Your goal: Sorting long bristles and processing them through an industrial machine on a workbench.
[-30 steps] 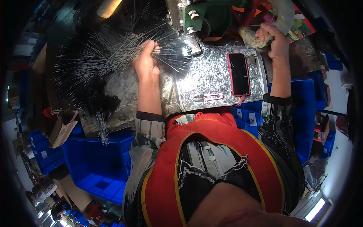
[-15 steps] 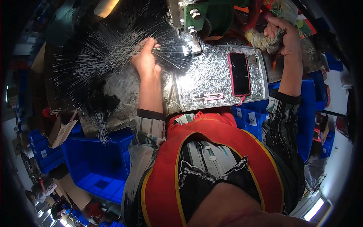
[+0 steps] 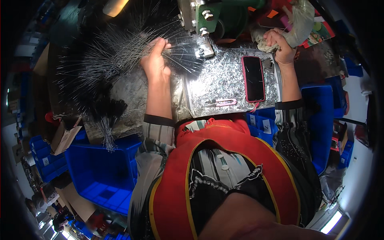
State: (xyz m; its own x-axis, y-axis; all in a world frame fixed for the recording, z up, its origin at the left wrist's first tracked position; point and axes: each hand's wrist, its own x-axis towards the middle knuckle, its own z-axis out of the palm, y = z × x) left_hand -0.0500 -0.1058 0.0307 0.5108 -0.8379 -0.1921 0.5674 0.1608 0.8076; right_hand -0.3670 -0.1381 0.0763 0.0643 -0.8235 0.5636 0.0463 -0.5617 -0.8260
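My left hand [image 3: 155,60] pinches a bundle of thin metal rods [image 3: 120,52] that fan out to the left over the foil-covered bench [image 3: 224,80]. The rods reach toward a green metal machine [image 3: 212,18] at the bench's far edge. My right hand [image 3: 280,44] is closed on a crumpled grey cloth [image 3: 298,22] at the far right. A smartphone with a pink case [image 3: 253,78] lies face up on the foil between my two arms. A small pink tool [image 3: 224,103] rests near the bench's front edge.
A large blue plastic bin [image 3: 100,172] stands at my lower left, with smaller blue bins [image 3: 44,164] beyond it. Another blue bin [image 3: 320,116] sits at my right. More black-tipped rods [image 3: 106,116] hang over the bench's left edge. Cardboard pieces [image 3: 64,136] lie left.
My right hand moved up and left along the far edge with the cloth. My left hand shifted slightly up with the rods.
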